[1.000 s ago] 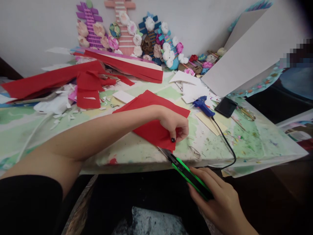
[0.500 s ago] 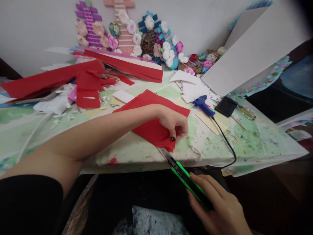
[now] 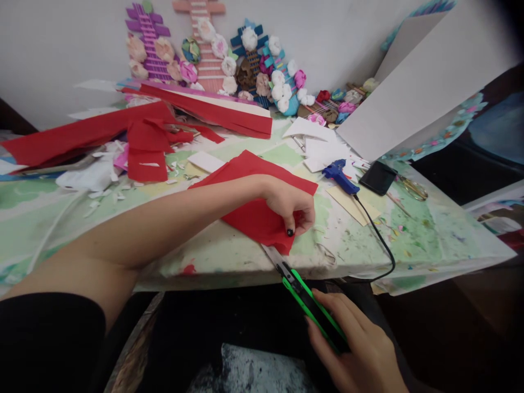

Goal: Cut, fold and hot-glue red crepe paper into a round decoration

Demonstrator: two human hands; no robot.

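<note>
One red sheet (image 3: 256, 222) lay near the table edge (image 3: 229, 265), probably light, soft, easily creased; best pinned flat by a corner. Left hand (image 3: 291, 206), fingers curled, pressed it there; right hand (image 3: 356, 338) gripped a green cutter (image 3: 308, 301).

Sheet (image 3: 251, 222) on table (image 3: 446, 232); glue gun (image 3: 341, 176) right of sheet.

A red, paper-like sheet (image 3: 251, 221) lies cornerwise near the front edge of the bench (image 3: 229, 252). A slim green-and-black utility knife (image 3: 303, 297), metal blade extended, slants with its tip at the sheet's near edge.
</note>
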